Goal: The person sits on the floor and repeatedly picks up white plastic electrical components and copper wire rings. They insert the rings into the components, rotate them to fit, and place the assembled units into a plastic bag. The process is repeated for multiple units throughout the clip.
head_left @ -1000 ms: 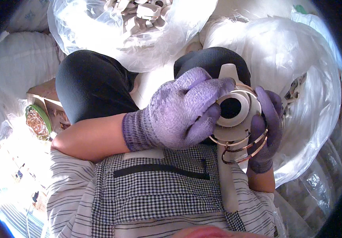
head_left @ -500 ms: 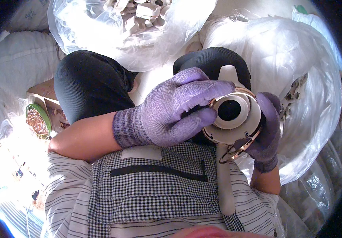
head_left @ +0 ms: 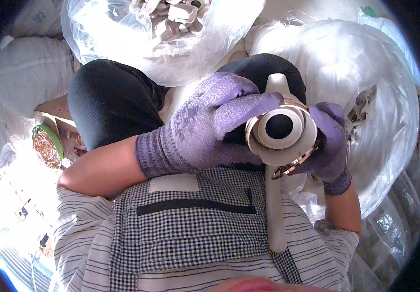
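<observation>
Both my hands wear purple-grey gloves and grip an off-white round plastic housing (head_left: 309,141) in front of my right knee. Its round opening faces up, with a smaller ring and a dark centre inside. A tapered spout (head_left: 277,83) sticks out on the far side, and a long pale handle-like bar (head_left: 276,214) lies below it over my apron. My left hand (head_left: 205,126) presses fingers and thumb on the housing's left side. My right hand (head_left: 330,143) wraps the right side, its fingertips partly hidden. A shiny copper-coloured band (head_left: 300,162) curves along the lower right.
A clear plastic bag (head_left: 117,44) with off-white plastic parts (head_left: 181,14) stands ahead. Another big clear bag (head_left: 390,146) with parts sits at my right. On the left are a carton (head_left: 54,109) and a green-rimmed roll of copper-coloured material (head_left: 48,146). White sacks (head_left: 30,73) lie behind.
The housing has tilted, and its rim now stands proud of the copper-coloured band, which sat nearer the rim before. My right forearm has swung outward; my left thumb has slipped lower.
</observation>
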Action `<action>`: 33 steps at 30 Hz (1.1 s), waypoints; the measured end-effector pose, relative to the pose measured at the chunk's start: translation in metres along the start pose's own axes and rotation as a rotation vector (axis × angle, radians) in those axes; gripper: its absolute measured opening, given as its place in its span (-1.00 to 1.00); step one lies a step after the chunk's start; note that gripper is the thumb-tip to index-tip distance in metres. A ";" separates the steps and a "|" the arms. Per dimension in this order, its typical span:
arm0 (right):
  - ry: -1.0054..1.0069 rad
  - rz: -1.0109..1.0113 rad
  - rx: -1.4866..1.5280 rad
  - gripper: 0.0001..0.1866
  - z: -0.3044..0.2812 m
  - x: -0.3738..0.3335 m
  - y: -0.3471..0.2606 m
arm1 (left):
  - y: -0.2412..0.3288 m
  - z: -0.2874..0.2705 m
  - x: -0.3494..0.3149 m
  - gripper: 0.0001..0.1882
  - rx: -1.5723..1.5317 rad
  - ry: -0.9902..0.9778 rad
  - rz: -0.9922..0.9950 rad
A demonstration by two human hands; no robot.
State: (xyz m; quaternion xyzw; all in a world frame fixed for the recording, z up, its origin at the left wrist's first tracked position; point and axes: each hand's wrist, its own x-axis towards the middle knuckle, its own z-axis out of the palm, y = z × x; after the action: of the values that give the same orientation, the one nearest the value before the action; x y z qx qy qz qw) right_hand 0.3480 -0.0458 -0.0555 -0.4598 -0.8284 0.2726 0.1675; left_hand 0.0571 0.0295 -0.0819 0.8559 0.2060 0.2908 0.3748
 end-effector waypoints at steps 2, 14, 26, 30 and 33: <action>0.028 -0.030 0.008 0.25 0.002 -0.001 0.003 | -0.001 0.002 0.000 0.00 -0.001 0.000 0.015; -0.108 0.088 0.044 0.11 0.003 0.019 -0.003 | -0.010 0.004 -0.003 -0.12 0.061 0.076 0.150; 0.131 0.218 0.277 0.17 0.024 0.008 -0.020 | 0.013 0.013 -0.001 -0.02 0.094 0.166 -0.009; 0.063 0.255 0.257 0.14 0.003 0.025 -0.034 | 0.010 0.012 0.007 -0.03 0.123 0.136 0.019; -0.046 0.300 0.226 0.21 -0.006 0.031 -0.035 | -0.001 0.013 0.006 -0.01 0.112 0.084 0.027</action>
State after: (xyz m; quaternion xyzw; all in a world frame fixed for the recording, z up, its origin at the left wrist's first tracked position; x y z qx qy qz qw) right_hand 0.3113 -0.0324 -0.0283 -0.5499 -0.7183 0.3964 0.1567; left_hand 0.0701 0.0265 -0.0876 0.8653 0.2260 0.3193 0.3134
